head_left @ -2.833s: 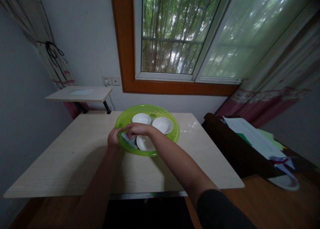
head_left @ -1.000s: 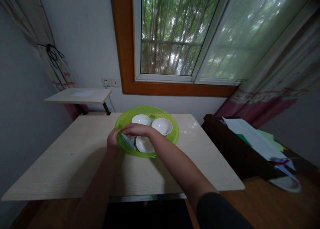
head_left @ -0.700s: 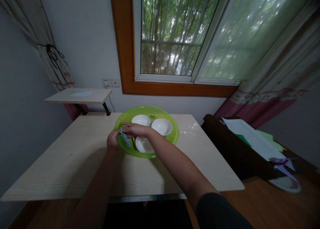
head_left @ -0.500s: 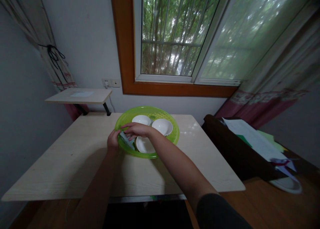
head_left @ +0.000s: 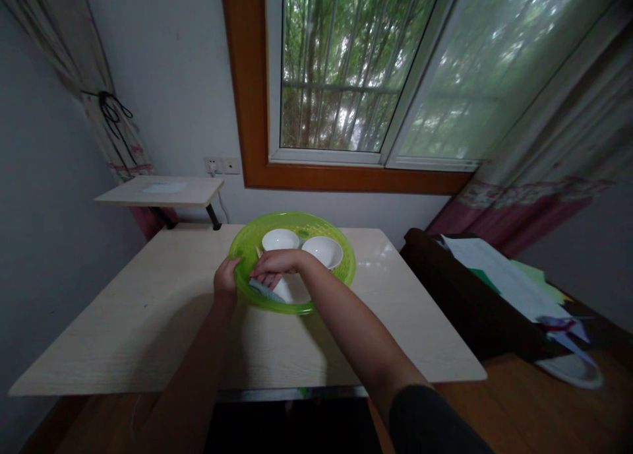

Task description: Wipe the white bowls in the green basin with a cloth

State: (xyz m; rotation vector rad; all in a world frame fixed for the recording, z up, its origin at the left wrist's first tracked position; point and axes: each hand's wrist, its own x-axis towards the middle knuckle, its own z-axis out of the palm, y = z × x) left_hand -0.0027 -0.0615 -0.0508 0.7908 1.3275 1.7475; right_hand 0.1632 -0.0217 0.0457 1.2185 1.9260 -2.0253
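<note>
Left hand [head_left: 226,277] grips the left rim of the green basin [head_left: 316,224] on the table [head_left: 148,335], probably so it cannot slide, while the right hand [head_left: 277,262] holds a grey cloth [head_left: 267,291] in bent fingers inside, low against the near white bowl [head_left: 295,290]. Two other bowls [head_left: 324,249] sit farther back, which seems to leave the cloth some working room.

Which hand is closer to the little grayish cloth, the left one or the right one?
The right. The right hand is right at the cloth, its fingers on it. The left hand is off to the left, holding the green basket by its rim.
</note>
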